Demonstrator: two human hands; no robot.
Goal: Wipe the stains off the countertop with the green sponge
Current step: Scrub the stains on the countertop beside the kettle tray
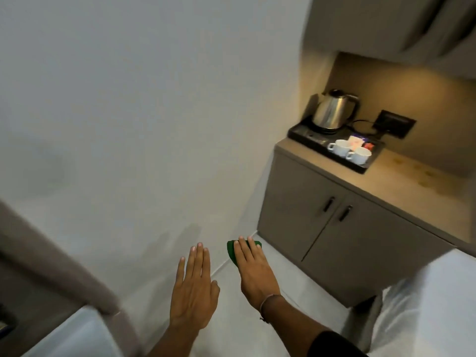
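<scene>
My right hand [253,273] is held out low in the middle of the view, palm down, with the green sponge [231,251] gripped under its fingers. My left hand [194,287] hovers beside it, flat and empty, fingers apart. The beige countertop [401,181] is well ahead to the right, on a grey cabinet. Several yellowish stains [422,173] dot its right part, past the tray. Both hands are far from the countertop, over the floor.
A black tray [304,134] at the countertop's left end carries a steel kettle [332,110], two white cups [350,150] and sachets. A wall socket [395,123] sits behind. The cabinet doors [334,220] are shut. A white wall is left; white bedding [425,313] lies at lower right.
</scene>
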